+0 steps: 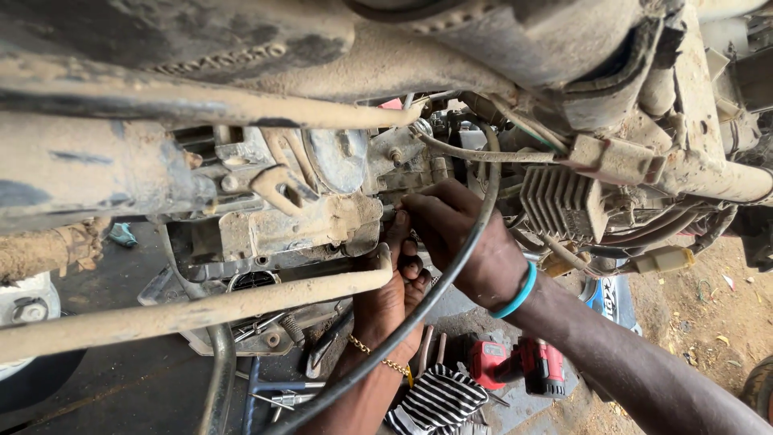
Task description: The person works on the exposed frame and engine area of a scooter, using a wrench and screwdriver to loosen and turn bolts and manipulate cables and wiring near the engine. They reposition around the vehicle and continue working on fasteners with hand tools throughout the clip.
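Observation:
A mud-caked motorcycle engine (pixel 306 217) fills the view from below. My right hand (pixel 459 234), with a blue wristband (pixel 515 295), reaches in from the right, its fingertips pressed together against the engine case edge (pixel 366 221). Coming up from underneath, my left hand (pixel 394 294), with a gold chain bracelet (pixel 372 353), has its fingers touching the same spot just under the right fingertips. Whatever lies between the fingers is hidden. A black cable (pixel 463 258) runs across in front of both hands.
A muddy frame tube (pixel 201 310) crosses below the engine. A finned grey block (pixel 564 201) and a pale connector (pixel 664 259) sit to the right. On the ground lie a red power drill (pixel 515 362), a black-and-white striped cloth (pixel 439 399) and loose hand tools (pixel 278 399).

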